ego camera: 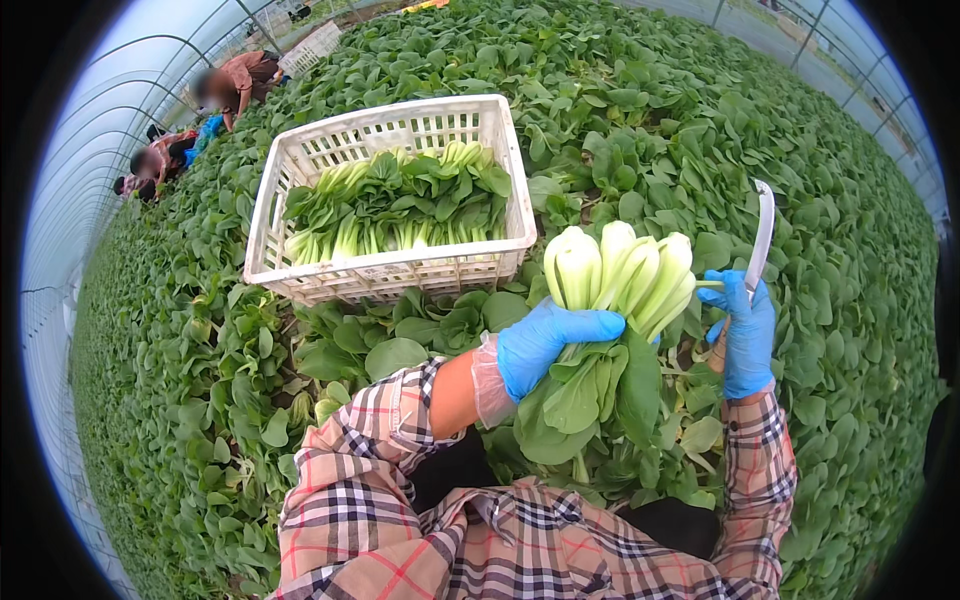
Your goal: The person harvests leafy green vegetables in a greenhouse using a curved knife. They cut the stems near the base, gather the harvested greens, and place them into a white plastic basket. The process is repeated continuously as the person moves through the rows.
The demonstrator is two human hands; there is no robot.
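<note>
My left hand [559, 337], in a blue glove, is closed around a bunch of several bok choy heads [626, 274]. Their pale bases point away from me and the green leaves hang toward my lap. To the right, my gloved right hand [746, 330] grips a curved harvesting knife [762, 232] by its wooden handle, blade up. A thin green stalk [709, 283] runs from the bunch to the fingertips of that hand. Beyond my left hand stands a white plastic crate [397, 262], partly filled with bok choy [405, 195] laid in rows.
Dense bok choy plants [840, 300] cover the ground on every side. At the far left, a person [244, 79] bends over the crop near another white crate [311, 49], and more people [161, 157] crouch behind. Greenhouse hoops and plastic film [67, 187] curve along the edge.
</note>
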